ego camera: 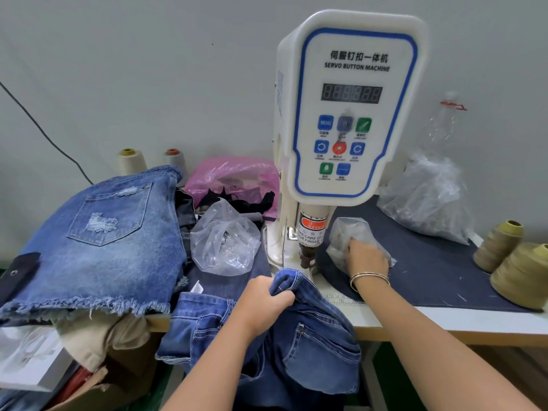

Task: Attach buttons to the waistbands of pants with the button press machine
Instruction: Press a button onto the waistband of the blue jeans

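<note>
A white servo button machine (350,114) stands at the middle of the table, its dark press head (308,256) pointing down. Just in front of the press head, my left hand (264,298) grips the bunched waistband of dark blue jeans (299,330), which hang over the table's front edge. My right hand (366,258) reaches into a small clear plastic bag (347,232) lying right of the press head; its fingertips are hidden in the bag. A bracelet sits on that wrist.
Light denim shorts (98,241) lie stacked at the left. A clear bag of small parts (225,244) and a pink bag (234,176) sit left of the machine. A crumpled clear bag (427,197) and thread cones (516,265) stand at the right.
</note>
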`<action>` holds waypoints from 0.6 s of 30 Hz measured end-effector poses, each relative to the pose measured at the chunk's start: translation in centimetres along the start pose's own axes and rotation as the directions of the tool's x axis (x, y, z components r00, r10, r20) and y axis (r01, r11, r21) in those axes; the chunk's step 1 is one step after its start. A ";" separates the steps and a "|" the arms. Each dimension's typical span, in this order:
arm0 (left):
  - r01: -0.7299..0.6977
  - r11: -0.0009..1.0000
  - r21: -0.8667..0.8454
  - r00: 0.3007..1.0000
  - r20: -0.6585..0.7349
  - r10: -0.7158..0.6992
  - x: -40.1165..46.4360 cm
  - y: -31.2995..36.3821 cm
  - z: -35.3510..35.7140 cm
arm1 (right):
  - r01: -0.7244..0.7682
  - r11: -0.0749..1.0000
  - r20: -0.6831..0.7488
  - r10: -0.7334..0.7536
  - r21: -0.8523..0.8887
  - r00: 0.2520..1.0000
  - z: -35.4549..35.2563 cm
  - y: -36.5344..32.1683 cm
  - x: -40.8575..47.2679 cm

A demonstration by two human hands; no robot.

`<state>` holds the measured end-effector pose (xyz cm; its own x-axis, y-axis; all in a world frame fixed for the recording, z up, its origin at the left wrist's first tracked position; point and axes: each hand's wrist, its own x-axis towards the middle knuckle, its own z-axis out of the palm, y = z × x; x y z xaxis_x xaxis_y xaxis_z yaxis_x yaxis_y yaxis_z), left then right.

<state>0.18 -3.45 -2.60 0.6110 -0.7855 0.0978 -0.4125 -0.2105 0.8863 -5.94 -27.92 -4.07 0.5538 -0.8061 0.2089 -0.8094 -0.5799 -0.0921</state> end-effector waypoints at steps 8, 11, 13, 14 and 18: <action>0.004 1.000 -0.009 1.000 -0.004 -0.004 0.1 0.0 -0.1 | 0.046 0.999 0.079 -0.047 0.012 0.996 -1.1 0.0 0.0; 0.005 1.000 -0.013 1.000 -0.001 -0.005 0.1 0.1 0.0 | 0.019 1.000 0.091 -0.020 0.007 0.996 -1.2 -0.3 -0.1; 0.007 1.000 -0.014 1.000 0.000 -0.007 0.0 0.1 -0.1 | -0.020 1.000 0.075 0.020 -0.010 0.997 -1.3 -0.5 -0.3; 0.009 1.000 -0.012 1.000 -0.002 -0.009 0.0 0.1 -0.1 | -0.015 1.000 0.052 0.015 -0.005 0.999 -1.2 -0.5 -0.5; 0.015 1.000 -0.002 1.000 -0.005 -0.015 0.1 0.1 -0.1 | 0.031 0.995 -0.046 -0.027 0.098 0.999 -0.7 0.2 -1.3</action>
<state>0.23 -3.46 -2.46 0.6202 -0.7796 0.0869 -0.4021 -0.2209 0.8886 -6.96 -26.93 -3.65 0.5659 -0.7838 0.2559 -0.7687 -0.6138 -0.1801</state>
